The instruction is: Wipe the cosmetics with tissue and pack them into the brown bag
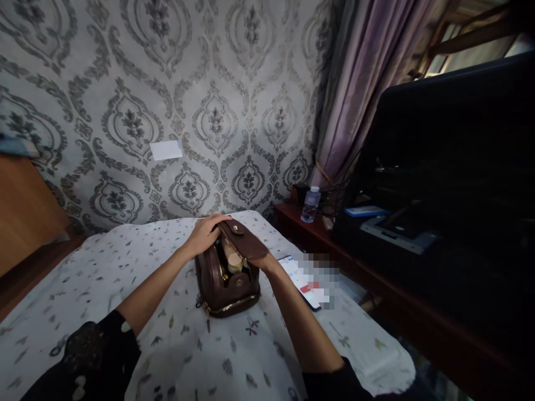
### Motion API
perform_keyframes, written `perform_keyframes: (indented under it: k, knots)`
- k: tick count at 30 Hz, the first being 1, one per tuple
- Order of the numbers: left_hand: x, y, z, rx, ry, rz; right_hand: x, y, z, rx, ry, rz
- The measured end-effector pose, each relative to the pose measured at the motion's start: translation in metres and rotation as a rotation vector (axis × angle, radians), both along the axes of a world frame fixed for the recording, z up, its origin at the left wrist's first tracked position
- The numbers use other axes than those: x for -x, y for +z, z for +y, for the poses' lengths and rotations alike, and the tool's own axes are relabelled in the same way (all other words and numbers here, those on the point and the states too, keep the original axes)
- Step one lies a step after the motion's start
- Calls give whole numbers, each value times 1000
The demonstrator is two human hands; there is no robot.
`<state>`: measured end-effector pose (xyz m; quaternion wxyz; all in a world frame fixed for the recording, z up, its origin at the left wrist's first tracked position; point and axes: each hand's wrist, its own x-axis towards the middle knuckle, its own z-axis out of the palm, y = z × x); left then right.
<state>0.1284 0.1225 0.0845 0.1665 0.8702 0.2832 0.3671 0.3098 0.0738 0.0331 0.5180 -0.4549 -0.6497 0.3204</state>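
Observation:
A brown leather handbag with gold zips stands on the bed, its snap flap raised above the opening. Inside, a beige tube-like item with a pale round end shows, along with smaller things too dark to name. My left hand is closed over the bag's upper left edge, beside the raised flap. From the right, my right hand reaches in under the flap; the flap and bag hide its fingers, so what they hold cannot be told.
The bag rests on a white patterned bedsheet. A lit phone lies just right of my right forearm. Farther right, a clear bottle stands on a reddish wooden ledge, near a large black panel. A patterned wall closes off the back.

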Motion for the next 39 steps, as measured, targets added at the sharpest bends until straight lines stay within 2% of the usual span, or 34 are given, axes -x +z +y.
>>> perform_keyframes:
  k: [3, 6, 11, 15, 21, 26, 30, 35, 39]
  knots:
    - [-1, 0, -16, -26, 6, 30, 3, -8, -15, -1, -57, 7]
    - [0, -2, -27, -55, 14, 8, 5, -7, -35, -81, -101, 2]
    - [4, -9, -34, -48, 8, -85, 8, -2, -67, -227, -99, 32]
    - [6, -15, -36, -31, 88, -63, 13, -12, -80, -271, -158, 55]
    - [13, -23, -46, -23, 85, -16, 16, -25, -89, -375, -158, -10]
    - [19, -33, -75, -40, 3, -15, 16, -27, -89, -381, -182, 12]
    - [13, -38, -93, -73, 45, -49, 17, -33, -84, -448, -191, 13]
    - [4, -42, -94, -114, 109, -31, 13, -38, -82, -480, -156, -81]
    - [4, -42, -94, -152, 117, -1, -3, -30, -88, -407, -43, -152]
